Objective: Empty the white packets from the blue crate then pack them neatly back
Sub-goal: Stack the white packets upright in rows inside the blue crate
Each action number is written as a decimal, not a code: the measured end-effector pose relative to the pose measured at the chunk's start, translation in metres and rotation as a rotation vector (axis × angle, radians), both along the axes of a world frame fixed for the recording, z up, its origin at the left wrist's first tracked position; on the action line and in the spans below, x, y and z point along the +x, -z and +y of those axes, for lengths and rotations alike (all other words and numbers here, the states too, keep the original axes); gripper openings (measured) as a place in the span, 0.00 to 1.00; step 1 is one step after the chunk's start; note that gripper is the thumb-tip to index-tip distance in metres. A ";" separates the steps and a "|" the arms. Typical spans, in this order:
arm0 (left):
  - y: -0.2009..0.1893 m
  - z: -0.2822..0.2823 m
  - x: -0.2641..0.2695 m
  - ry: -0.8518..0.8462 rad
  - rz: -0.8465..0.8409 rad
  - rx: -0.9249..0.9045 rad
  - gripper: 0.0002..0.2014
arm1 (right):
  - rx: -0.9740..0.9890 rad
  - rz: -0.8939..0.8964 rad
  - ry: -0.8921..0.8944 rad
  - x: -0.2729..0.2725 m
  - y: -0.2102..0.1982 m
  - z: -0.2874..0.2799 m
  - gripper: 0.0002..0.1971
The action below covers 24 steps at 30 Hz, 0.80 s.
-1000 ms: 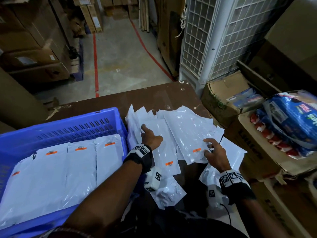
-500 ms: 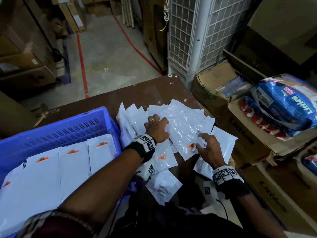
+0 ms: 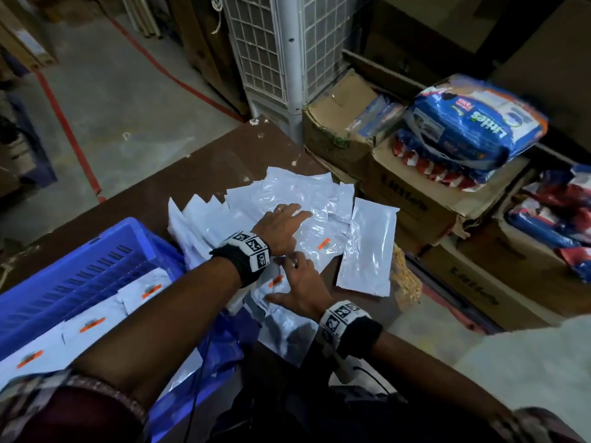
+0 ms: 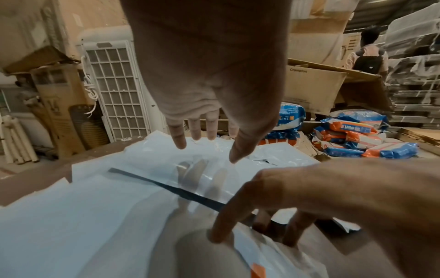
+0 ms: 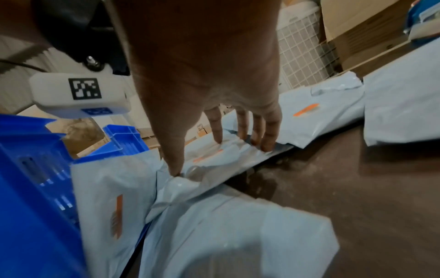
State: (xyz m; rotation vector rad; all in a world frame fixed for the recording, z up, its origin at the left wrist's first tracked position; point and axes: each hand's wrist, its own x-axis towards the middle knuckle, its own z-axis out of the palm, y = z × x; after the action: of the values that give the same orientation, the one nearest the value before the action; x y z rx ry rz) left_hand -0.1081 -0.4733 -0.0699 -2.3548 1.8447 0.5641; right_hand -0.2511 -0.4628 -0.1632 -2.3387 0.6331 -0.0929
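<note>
Both hands are now lying closer together than a second ago, the left hand [image 3: 281, 227] having slid rightward across the heap of white packets [image 3: 307, 199] on the table [image 3: 204, 167]. It is resting flat, fingers straight and spread. The right hand [image 3: 302, 287] is pressing outstretched fingertips on a nearer packet [image 3: 271, 302]. More packets are lying in rows inside the blue crate [image 3: 96, 251].

The packets [image 3: 300, 199] were glossy, crinkled white plastic film. The crate [image 3: 80, 270] was smooth moulded blue plastic. The table [image 3: 204, 167] was matt, scuffed brown board; the boxes [image 3: 412, 193] were rough cardboard.
</note>
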 end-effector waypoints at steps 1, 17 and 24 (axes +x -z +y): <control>0.001 -0.001 0.001 -0.004 0.007 0.017 0.34 | 0.025 0.029 0.033 0.002 -0.001 0.003 0.45; 0.024 -0.023 0.014 0.261 -0.171 0.114 0.46 | 0.283 0.050 -0.033 -0.067 -0.008 -0.077 0.26; 0.048 -0.028 0.007 0.283 -0.297 0.137 0.56 | -0.077 0.272 -0.080 -0.066 -0.020 -0.102 0.18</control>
State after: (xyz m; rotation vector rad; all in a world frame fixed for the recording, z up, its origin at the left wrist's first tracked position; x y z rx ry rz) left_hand -0.1015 -0.5012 -0.1177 -1.9228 1.8851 0.2801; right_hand -0.3167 -0.5643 -0.1435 -2.4702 0.6753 0.2448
